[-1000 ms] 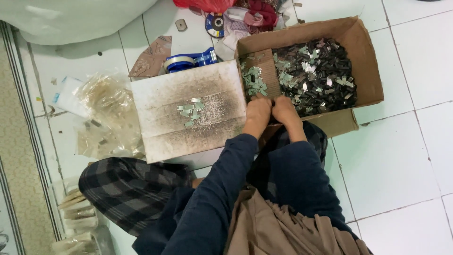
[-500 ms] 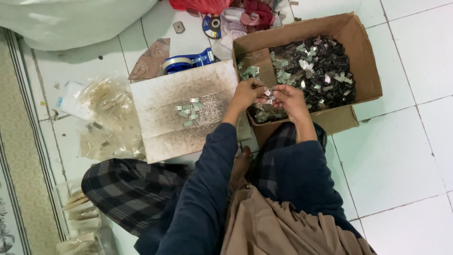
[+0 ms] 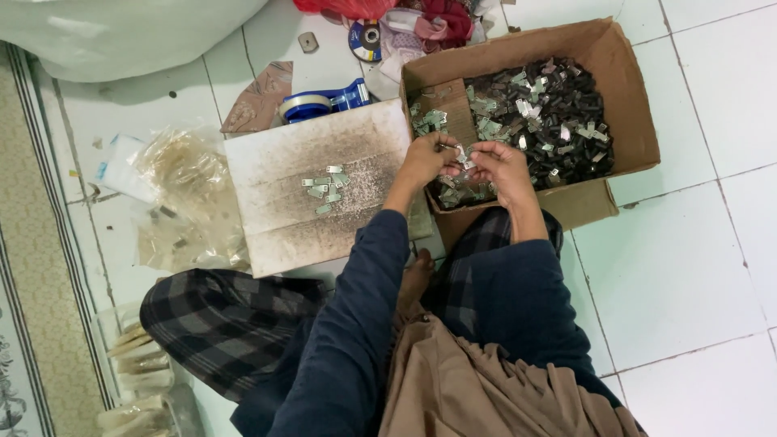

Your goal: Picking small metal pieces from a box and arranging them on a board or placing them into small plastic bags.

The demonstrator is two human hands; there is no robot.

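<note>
I sit on a tiled floor with a brown cardboard box (image 3: pixel 623 89) in front of me, full of small dark and silvery metal parts (image 3: pixel 550 113). My left hand (image 3: pixel 426 159) and my right hand (image 3: pixel 503 166) meet over the box's near left corner, pinching a small silvery metal piece (image 3: pixel 463 158) between their fingertips. Left of the box lies a stained white board (image 3: pixel 275 218) with a little heap of silvery clips (image 3: pixel 325 188) on it.
A blue tape dispenser (image 3: pixel 324 101) lies behind the board, a grinding disc (image 3: pixel 366 39) and red cloth beyond it. Clear plastic bags (image 3: pixel 182 198) lie to the left. A large white sack (image 3: pixel 121 32) fills the far left corner. A patterned carpet edge (image 3: pixel 32 267) runs along the left.
Both hands rose from the box's near edge to over its near left corner and spread slightly, with a small metal piece now between them. The view has shifted a little.
</note>
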